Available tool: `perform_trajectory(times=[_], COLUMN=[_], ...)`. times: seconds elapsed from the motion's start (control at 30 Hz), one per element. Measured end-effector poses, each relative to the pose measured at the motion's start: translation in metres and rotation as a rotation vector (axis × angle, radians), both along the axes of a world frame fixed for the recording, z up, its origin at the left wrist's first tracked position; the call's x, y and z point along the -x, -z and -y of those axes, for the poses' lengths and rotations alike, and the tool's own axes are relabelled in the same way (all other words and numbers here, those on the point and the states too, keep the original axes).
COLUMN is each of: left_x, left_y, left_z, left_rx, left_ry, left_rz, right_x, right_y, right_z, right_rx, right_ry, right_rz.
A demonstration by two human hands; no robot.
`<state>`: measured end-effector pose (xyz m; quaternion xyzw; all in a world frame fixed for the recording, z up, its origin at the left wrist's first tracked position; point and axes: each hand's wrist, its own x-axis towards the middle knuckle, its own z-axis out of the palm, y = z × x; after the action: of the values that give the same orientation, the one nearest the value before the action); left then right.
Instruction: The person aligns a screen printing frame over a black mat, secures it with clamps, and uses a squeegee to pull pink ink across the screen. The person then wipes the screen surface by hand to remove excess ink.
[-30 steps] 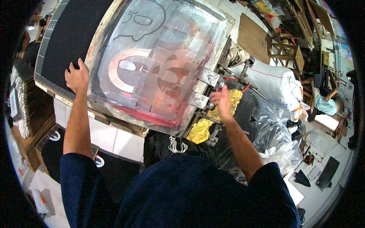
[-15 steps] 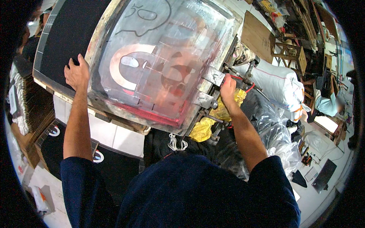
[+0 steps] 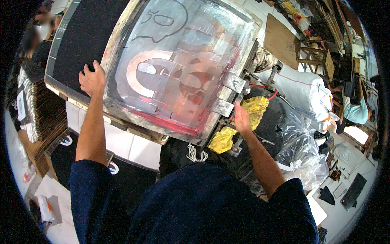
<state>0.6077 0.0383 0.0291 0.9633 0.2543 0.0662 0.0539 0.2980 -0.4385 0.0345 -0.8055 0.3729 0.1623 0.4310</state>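
A screen-printing frame (image 3: 109, 99) with a pale, see-through mesh lies over a black fabric panel (image 3: 87, 36); red ink runs along its near and right inner edges. Beside the frame's left rail, my left hand (image 3: 92, 81) rests on the fabric's edge, fingers spread and holding nothing. Two metal clamp plates grip the frame's right side, an upper clamp (image 3: 234, 82) and a lower clamp (image 3: 223, 107). My right hand (image 3: 243, 119) is closed at the lower clamp's outer end, around its knob, which the fingers hide. The upper clamp's knob (image 3: 247, 90) shows uncovered.
Yellow plastic (image 3: 221, 139) wraps the hinge bar under the clamps. To the right are a white sack (image 3: 302, 91) and clear plastic bags (image 3: 302, 162). Printed black panels (image 3: 134, 177) lie below the table at left, near a stack of boards (image 3: 44, 110). People are in the background.
My right hand has shifted from the upper clamp's knob down to the lower clamp. My left hand keeps its place by the frame. The whole view has slid slightly.
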Motion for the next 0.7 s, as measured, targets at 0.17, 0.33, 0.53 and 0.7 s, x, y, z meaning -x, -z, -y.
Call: perform_trajectory(times=[0.17, 0.33, 0.53, 0.7], left_x=[0.001, 0.001, 0.002, 0.002], left_y=[-0.003, -0.002, -0.004, -0.006], left_z=[0.003, 0.003, 0.004, 0.006], left_rx=[0.002, 0.030, 0.033, 0.059], left_ry=[0.001, -0.002, -0.014, -0.021], left_rz=[-0.011, 0.000, 0.003, 0.014], right_x=[0.004, -0.008, -0.015, -0.025], right_y=[0.009, 0.018, 0.013, 0.000], right_z=[-0.005, -0.011, 0.011, 0.018], right_rx=[0.046, -0.072, -0.607, -0.323], right_ry=[0.007, 0.221, 0.473, 0.749], right_rz=[0.053, 0.052, -0.344, 0.107])
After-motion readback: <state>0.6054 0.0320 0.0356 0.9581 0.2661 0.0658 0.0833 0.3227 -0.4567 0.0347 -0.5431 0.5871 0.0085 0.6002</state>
